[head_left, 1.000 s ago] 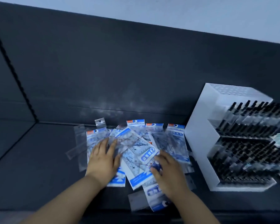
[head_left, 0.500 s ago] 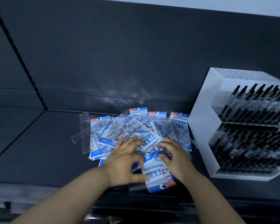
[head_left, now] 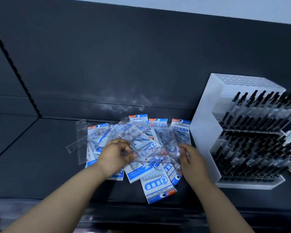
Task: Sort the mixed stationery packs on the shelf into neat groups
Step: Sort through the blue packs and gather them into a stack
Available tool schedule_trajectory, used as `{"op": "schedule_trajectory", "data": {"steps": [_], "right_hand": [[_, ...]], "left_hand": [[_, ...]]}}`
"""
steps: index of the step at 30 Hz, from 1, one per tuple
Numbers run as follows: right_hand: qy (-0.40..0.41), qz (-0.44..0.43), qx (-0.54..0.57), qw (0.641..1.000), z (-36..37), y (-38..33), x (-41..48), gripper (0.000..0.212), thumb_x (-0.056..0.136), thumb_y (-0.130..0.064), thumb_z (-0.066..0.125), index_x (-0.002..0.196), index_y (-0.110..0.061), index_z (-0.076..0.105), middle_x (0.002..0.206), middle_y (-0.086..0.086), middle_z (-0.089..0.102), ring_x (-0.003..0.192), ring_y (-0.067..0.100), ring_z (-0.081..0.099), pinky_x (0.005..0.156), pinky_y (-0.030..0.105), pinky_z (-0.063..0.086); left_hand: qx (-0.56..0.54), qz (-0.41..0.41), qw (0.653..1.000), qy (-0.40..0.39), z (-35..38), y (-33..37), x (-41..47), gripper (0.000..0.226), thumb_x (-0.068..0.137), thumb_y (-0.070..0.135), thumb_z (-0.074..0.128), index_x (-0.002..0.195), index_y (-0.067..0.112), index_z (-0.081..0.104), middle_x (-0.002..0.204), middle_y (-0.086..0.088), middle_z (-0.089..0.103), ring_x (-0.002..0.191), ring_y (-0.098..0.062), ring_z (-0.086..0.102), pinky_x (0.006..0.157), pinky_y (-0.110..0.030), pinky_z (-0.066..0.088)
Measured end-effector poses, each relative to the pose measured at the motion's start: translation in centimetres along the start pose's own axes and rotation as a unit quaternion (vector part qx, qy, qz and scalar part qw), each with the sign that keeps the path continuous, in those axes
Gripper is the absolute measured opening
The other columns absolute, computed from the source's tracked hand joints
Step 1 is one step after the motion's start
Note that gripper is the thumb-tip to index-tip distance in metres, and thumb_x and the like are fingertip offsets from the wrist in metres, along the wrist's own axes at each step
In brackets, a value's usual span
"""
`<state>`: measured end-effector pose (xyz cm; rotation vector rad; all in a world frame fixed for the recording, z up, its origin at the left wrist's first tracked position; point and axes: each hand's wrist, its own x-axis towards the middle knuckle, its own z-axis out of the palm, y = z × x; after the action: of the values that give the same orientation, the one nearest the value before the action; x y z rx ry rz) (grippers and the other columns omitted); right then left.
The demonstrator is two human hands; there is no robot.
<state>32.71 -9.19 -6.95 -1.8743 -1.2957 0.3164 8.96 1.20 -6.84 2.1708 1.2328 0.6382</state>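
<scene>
While the packs (head_left: pixel 159 187) lie fanned at mid-frame on the shelf (head_left: pixel 40 165), our left hand (head_left: pixel 115 154) pinches 1 clear pack (head_left: pixel 155 153), our right hand (head_left: pixel 191 159) grips its other end, just left of the rack (head_left: pixel 203 132) at frame right.

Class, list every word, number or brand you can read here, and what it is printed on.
"GEOMETRIC": nearest blue-and-white plastic stationery pack, upside down.
"2": same pack, in a circle.
"GEOMETRIC": blue-and-white pack beside white pen rack.
Red corner logos: too blurred to read.
</scene>
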Motion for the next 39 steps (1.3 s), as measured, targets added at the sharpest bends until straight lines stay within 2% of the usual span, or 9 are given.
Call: {"op": "schedule_trajectory", "data": {"steps": [7,14,18,22,25,28,32,35,39], "right_hand": [[-0.161,-0.027,-0.257,0.953,0.3,-0.2,0.1,0.061,0.092,-0.043,0.053,0.146,-0.032,0.027,0.143,-0.004,0.044,0.134,0.017,0.034,0.11,0.035,0.028],[-0.163,-0.018,-0.212,0.964,-0.6,-0.6,-0.1,0.069,0.084,-0.038,0.065,0.143,-0.037,0.028,0.128,-0.005,0.05,0.124,0.017,0.041,0.105,0.037,0.033],[-0.146,-0.01,-0.156,0.977,-0.6,-0.8,-0.9,0.078,0.083,-0.036,0.067,0.145,-0.037,0.021,0.135,-0.005,0.046,0.126,0.017,0.042,0.108,0.038,0.033],[-0.091,0.015,-0.07,0.993,-0.4,-0.5,-1.1,0.07,0.09,-0.028,0.06,0.148,-0.025,0.02,0.143,0.005,0.037,0.128,0.018,0.04,0.108,0.027,0.031],[-0.128,0.026,-0.225,0.966,-0.5,0.1,-0.4,0.057,0.097,-0.033,0.046,0.147,-0.015,0.024,0.152,0.007,0.028,0.14,0.023,0.024,0.112,0.029,0.022],[-0.151,0.013,-0.308,0.939,-0.3,-0.3,-0.2,0.044,0.096,-0.038,0.043,0.136,-0.021,0.042,0.14,0.004,0.045,0.13,0.023,0.039,0.103,0.031,0.036],[-0.136,0.051,-0.22,0.965,0.6,-0.4,0.0,0.048,0.088,-0.031,0.057,0.134,-0.022,0.047,0.124,0.003,0.057,0.116,0.024,0.052,0.095,0.032,0.045],[-0.14,0.151,-0.052,0.977,0.6,-0.6,0.5,0.046,0.084,-0.013,0.065,0.127,-0.016,0.049,0.102,0.005,0.061,0.078,0.019,0.064,0.065,0.023,0.052],[-0.088,0.194,0.027,0.977,-0.1,-0.9,0.7,0.025,0.087,-0.005,0.058,0.111,-0.01,0.058,0.087,0.006,0.063,0.07,0.023,0.062,0.069,0.035,0.056]], "left_hand": [[0.204,-0.037,0.976,-0.068,-0.7,1.5,0.7,0.038,0.076,0.054,0.066,0.107,0.034,0.059,0.112,0.009,0.055,0.114,-0.014,0.047,0.1,-0.031,0.035],[0.262,-0.006,0.954,-0.144,0.1,3.3,0.6,0.039,0.078,0.051,0.065,0.112,0.033,0.055,0.111,0.005,0.048,0.115,-0.017,0.044,0.094,-0.031,0.03],[0.289,0.014,0.947,-0.14,-0.6,3.7,0.8,0.022,0.082,0.051,0.059,0.093,0.033,0.058,0.1,0.008,0.052,0.1,-0.014,0.047,0.085,-0.028,0.031],[0.16,-0.082,0.969,-0.167,-3.3,2.2,1.1,0.028,0.086,0.042,0.062,0.066,0.026,0.051,0.069,0.011,0.053,0.072,-0.012,0.051,0.064,-0.023,0.037],[0.009,-0.149,0.984,-0.096,-4.8,1.0,1.2,0.024,0.085,0.036,0.066,0.074,0.016,0.061,0.065,0.001,0.057,0.061,-0.017,0.053,0.056,-0.022,0.039],[-0.006,-0.171,0.985,-0.029,-4.7,0.5,1.4,0.021,0.083,0.034,0.069,0.079,0.014,0.061,0.079,-0.005,0.061,0.072,-0.021,0.054,0.061,-0.026,0.038],[0.119,-0.199,0.97,-0.067,-3.9,0.4,1.3,0.036,0.082,0.044,0.065,0.11,0.023,0.058,0.102,0.0,0.061,0.081,-0.016,0.058,0.069,-0.024,0.042],[0.165,-0.184,0.966,-0.082,-3.6,0.5,1.2,0.025,0.083,0.044,0.063,0.083,0.02,0.056,0.08,0.002,0.058,0.072,-0.015,0.052,0.056,-0.025,0.036],[-0.036,-0.216,0.975,-0.032,-3.5,0.5,0.9,0.021,0.084,0.033,0.068,0.081,0.016,0.056,0.076,0.001,0.058,0.068,-0.014,0.056,0.057,-0.026,0.043]]}}
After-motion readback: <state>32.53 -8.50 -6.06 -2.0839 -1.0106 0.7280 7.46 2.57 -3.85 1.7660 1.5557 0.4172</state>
